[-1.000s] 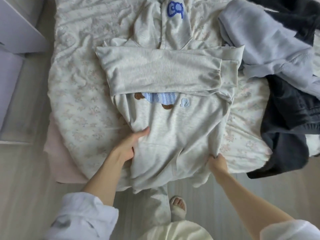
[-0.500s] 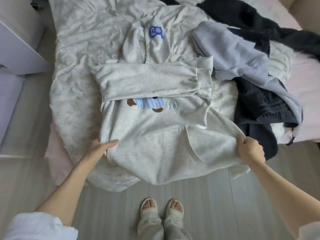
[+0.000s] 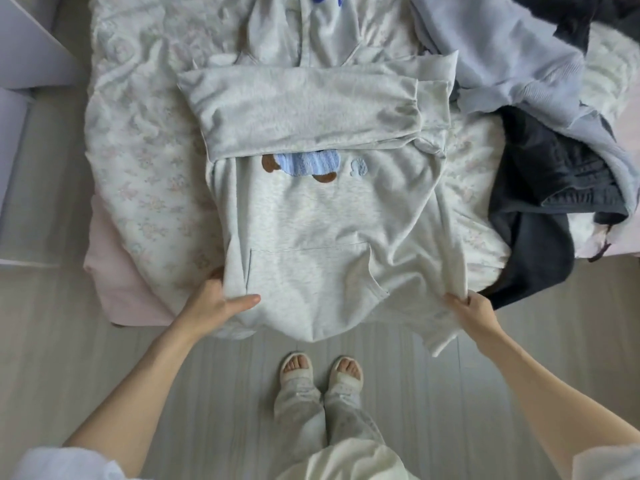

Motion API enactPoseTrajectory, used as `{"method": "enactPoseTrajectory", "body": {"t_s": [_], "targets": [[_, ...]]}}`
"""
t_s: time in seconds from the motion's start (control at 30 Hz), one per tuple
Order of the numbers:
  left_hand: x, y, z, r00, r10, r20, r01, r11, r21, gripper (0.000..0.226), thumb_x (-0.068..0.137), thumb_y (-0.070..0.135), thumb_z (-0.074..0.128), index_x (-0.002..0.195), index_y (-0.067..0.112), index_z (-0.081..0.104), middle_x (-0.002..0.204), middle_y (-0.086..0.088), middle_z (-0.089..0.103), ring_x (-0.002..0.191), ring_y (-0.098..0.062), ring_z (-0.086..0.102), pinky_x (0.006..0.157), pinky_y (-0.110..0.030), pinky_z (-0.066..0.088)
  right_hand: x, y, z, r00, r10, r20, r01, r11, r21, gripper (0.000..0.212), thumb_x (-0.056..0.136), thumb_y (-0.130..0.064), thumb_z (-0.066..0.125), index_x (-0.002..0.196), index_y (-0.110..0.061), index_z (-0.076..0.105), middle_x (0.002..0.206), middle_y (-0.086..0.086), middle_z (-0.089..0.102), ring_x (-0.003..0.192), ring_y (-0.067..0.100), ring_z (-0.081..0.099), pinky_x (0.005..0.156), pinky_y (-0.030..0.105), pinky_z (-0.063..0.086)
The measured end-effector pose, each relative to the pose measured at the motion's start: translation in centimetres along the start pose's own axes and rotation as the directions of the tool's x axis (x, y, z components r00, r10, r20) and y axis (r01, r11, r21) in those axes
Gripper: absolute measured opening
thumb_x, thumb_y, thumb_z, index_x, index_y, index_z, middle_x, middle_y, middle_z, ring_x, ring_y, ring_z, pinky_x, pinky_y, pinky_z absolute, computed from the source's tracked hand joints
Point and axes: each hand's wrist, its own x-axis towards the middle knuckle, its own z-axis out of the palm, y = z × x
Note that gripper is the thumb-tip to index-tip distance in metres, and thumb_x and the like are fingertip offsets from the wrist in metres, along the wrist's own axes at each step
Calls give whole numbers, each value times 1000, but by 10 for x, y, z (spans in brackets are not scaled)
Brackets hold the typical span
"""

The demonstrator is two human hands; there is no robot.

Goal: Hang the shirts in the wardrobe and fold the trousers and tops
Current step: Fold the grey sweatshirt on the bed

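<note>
A light grey hoodie (image 3: 308, 233) with a bear patch lies front-up on the bed, its sleeves folded across the chest and its hood pointing away from me. The hem hangs over the bed's near edge. My left hand (image 3: 216, 304) grips the hem's left corner, thumb on top by the front pocket. My right hand (image 3: 472, 311) pinches the hem's right corner, lifted slightly off the bed.
A pale floral bedspread (image 3: 138, 161) covers the bed. At the right lies a heap of clothes: a lavender sweatshirt (image 3: 512, 60) over dark trousers (image 3: 540, 216). White furniture (image 3: 24, 53) stands at the far left. My slippered feet (image 3: 322, 370) stand on the pale floor.
My right hand has come inward and lower with the hem's right corner. My left hand has shifted from the hoodie's left side down onto the hem corner. The view has tilted downward.
</note>
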Motion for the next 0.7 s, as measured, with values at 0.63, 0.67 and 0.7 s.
{"method": "enactPoseTrajectory", "body": {"t_s": [0.63, 0.67, 0.7], "targets": [[-16, -21, 18, 912, -180, -369, 388, 672, 632, 93, 83, 56, 53, 147, 31, -10, 156, -8, -5, 142, -34, 3, 110, -56, 14, -28, -24, 9, 974, -130, -188, -43, 703, -710, 73, 86, -15, 48, 145, -28, 8, 146, 13, 21, 130, 31, 28, 106, 48, 22], [-10, -17, 27, 939, -72, -337, 294, 679, 673, 89, 85, 51, 52, 148, 32, -8, 157, -7, -8, 143, -32, -4, 112, -55, 12, -29, -28, 20, 961, -253, -108, 87, 652, -753, 73, 87, -16, 45, 146, -30, 3, 150, 11, 15, 135, 29, 22, 109, 50, 17], [-4, -14, 35, 957, 32, -287, 195, 660, 725, 85, 87, 47, 52, 148, 32, -5, 157, -6, -9, 143, -30, -8, 113, -54, 12, -29, -34, 33, 926, -379, 0, 237, 579, -780, 72, 89, -18, 42, 146, -32, -1, 153, 8, 8, 140, 27, 14, 112, 52, 10]]}}
